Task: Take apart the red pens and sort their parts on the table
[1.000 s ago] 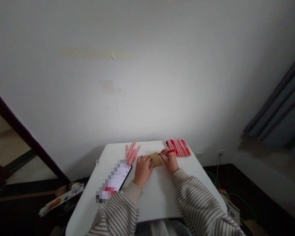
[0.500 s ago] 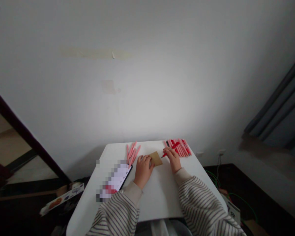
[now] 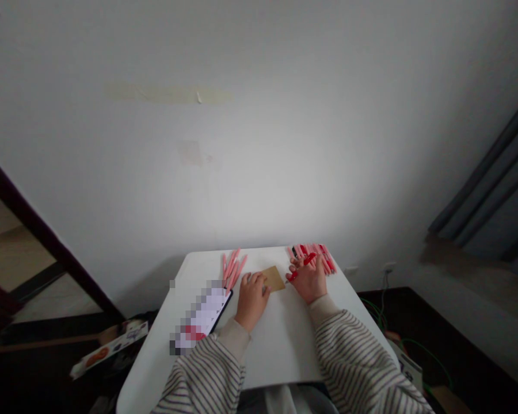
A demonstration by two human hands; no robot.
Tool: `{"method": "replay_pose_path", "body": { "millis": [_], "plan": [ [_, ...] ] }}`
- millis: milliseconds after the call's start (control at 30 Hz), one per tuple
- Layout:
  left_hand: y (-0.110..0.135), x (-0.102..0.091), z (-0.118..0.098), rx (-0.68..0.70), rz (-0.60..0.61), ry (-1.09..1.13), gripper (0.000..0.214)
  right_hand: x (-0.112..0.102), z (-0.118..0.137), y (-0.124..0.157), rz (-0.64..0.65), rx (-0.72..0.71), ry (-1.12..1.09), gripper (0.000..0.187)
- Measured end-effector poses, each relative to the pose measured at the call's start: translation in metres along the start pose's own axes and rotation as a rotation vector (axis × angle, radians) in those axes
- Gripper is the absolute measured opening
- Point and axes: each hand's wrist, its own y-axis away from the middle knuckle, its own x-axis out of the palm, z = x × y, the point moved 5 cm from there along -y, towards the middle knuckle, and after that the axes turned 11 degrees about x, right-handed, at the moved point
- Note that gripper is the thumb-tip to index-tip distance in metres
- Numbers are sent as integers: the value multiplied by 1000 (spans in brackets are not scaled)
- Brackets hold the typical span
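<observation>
My right hand [image 3: 311,280] grips a red pen [image 3: 301,267] just right of a small brown card [image 3: 273,278] on the white table [image 3: 276,339]. The pen's tip points down and left, close to the card's right edge. My left hand [image 3: 251,297] rests with curled fingers on the card's left side, holding it flat. A pile of red and pink pens [image 3: 317,257] lies right behind my right hand. A second group of pink pens [image 3: 232,267] lies fanned at the back left of the table.
A phone with a lit screen [image 3: 202,316] lies on the table's left side, near my left sleeve. A white wall stands right behind the table. Cables and a box lie on the dark floor at right; a printed carton lies on the floor at left.
My right hand lifted the red pen off the card and drew back to the right toward the pen pile, turning the pen more upright. My left hand stayed on the card.
</observation>
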Motion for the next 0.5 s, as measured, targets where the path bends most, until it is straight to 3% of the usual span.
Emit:
{"method": "replay_pose_path", "body": {
  "millis": [500],
  "plan": [
    [1, 1, 3, 4, -27, -2, 29, -2, -3, -4, -14, 17, 23, 64]
  ]
}}
